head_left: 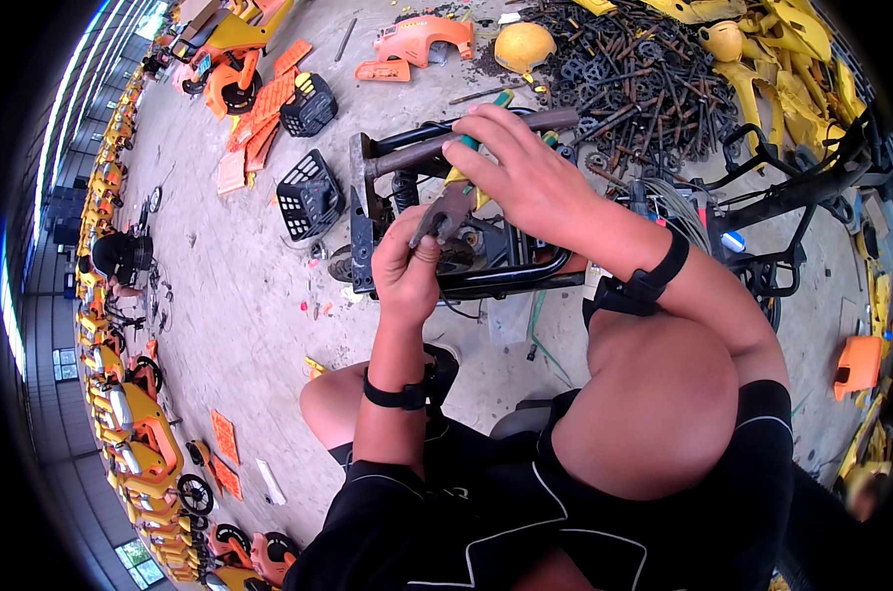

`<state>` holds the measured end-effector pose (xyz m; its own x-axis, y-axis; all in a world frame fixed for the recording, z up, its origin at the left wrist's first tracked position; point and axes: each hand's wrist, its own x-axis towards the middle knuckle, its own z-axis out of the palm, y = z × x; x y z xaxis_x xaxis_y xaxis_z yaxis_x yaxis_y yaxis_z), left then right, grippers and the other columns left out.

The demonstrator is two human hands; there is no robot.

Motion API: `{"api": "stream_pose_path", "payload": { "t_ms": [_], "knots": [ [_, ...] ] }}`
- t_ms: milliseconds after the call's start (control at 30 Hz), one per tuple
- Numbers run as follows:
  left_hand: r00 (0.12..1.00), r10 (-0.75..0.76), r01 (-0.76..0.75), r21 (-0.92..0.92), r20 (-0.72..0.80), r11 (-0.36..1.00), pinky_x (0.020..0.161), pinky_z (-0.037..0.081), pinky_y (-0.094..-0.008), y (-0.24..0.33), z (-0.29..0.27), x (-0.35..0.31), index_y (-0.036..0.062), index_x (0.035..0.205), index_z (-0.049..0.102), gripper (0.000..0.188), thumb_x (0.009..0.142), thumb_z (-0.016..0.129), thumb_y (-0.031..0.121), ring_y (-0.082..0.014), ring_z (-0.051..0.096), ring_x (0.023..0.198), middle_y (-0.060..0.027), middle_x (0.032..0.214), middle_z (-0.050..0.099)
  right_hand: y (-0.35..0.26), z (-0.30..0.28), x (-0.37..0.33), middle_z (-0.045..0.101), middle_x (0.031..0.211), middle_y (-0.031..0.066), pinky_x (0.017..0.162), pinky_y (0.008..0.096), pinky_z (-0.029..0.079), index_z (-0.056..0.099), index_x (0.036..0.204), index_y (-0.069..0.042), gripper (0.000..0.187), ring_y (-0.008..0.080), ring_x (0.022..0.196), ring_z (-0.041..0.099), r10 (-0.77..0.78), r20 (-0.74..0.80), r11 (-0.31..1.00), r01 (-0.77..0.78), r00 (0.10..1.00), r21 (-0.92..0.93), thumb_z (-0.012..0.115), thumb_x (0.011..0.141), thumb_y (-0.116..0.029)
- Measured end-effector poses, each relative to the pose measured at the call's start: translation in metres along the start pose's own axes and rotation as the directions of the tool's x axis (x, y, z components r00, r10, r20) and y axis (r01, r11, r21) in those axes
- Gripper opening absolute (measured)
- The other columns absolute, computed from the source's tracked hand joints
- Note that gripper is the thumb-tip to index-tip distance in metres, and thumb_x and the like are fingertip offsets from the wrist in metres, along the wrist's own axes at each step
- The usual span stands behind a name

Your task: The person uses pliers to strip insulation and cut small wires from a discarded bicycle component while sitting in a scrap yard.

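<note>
My right hand (530, 182) is wrapped round the green and yellow handles of a pair of pliers (448, 211). The metal jaws point down and left, toward my left hand (407, 261). Thumb and fingers of my left hand are pinched together right at the jaw tips; whatever they hold is too small to make out. Under both hands lies a dark metal vehicle frame (510, 279) with black tubes and a rusty bar (407, 158). My hands hide part of its middle.
Behind the frame is a heap of rusty metal shafts and sprockets (643, 89), with a yellow helmet (524, 48) beside it. Black baskets (311, 195) and orange panels (259, 123) lie left. Another black frame (791, 197) stands right. Yellow scooters (136, 424) line the far left.
</note>
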<state>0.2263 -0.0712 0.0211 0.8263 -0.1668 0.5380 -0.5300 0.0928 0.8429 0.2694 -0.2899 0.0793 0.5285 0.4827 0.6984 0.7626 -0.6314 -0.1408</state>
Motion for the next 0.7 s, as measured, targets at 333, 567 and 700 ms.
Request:
{"api": "stream_pose_path", "payload": {
  "t_ms": [333,567,700],
  "knots": [
    [0.999,-0.046,0.046,-0.046,0.0,0.998,0.092,0.053,-0.0419,0.001,-0.0019,0.0008,-0.0054,0.121,0.061,0.028,0.1,0.06,0.013,-0.0281,0.067,0.099,-0.0189,0.115,0.065,0.001,0.0034,-0.0011,0.051,0.125,0.0162,0.101,0.0463,0.047,0.053,0.119,-0.006,0.036,0.0366,0.127,0.047,-0.009,-0.013,1.0,0.009,1.0,-0.011,0.058,0.083,-0.01],
    [0.998,-0.06,0.062,-0.091,0.027,0.994,0.092,0.053,-0.0427,0.0051,0.0019,0.0044,-0.0053,0.124,0.061,0.033,0.099,0.062,0.017,-0.0292,0.068,0.099,-0.0196,0.114,0.067,0.0048,0.0046,-0.0027,0.052,0.122,0.0139,0.1,0.0479,0.041,0.054,0.117,-0.008,0.035,0.0349,0.125,0.048,-0.033,-0.054,0.999,0.032,0.998,-0.011,0.059,0.083,-0.011],
    [0.996,-0.071,0.076,-0.102,0.05,0.992,0.091,0.053,-0.0418,0.0085,0.0037,0.0065,-0.0051,0.124,0.061,0.034,0.099,0.062,0.018,-0.0289,0.068,0.099,-0.0193,0.112,0.068,0.006,0.0043,-0.0031,0.053,0.121,0.0142,0.102,0.0486,0.038,0.054,0.116,-0.008,0.034,0.035,0.125,0.048,-0.034,-0.06,0.999,0.034,0.998,0.009,0.059,0.083,-0.012]
  ]
}}
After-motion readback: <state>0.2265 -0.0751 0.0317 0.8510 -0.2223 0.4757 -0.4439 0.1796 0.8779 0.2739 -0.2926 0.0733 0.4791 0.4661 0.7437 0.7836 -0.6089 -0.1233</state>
